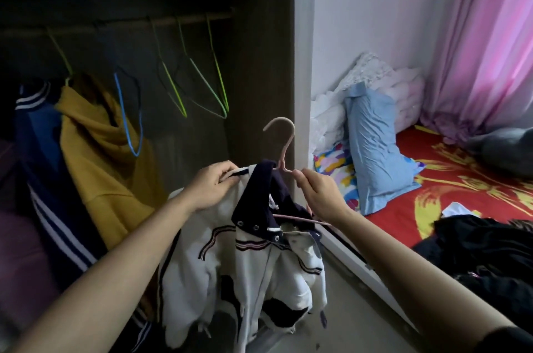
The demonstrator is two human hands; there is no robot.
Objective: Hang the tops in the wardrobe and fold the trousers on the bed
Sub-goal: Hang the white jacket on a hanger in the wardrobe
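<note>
With left hand [212,188], gripping white jacket [190,266] at the shoulder. With right hand [320,194], pinching pink hanger [289,145] below its hook. Holding both before open wardrobe [259,64].

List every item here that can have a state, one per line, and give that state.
White jacket with navy collar: half on hanger, not yet on the wooden rail.
Pink wire hanger: off the rail, threaded into the jacket.
Left hand: grips the jacket's shoulder.
Right hand: pinches the hanger.
Mustard-yellow hoodie: hung up.
Green wire hangers: empty, on rail.
Blue wire hanger: empty, hanging.
Dark clothes heap: unfolded, on the red patterned bed.
</note>
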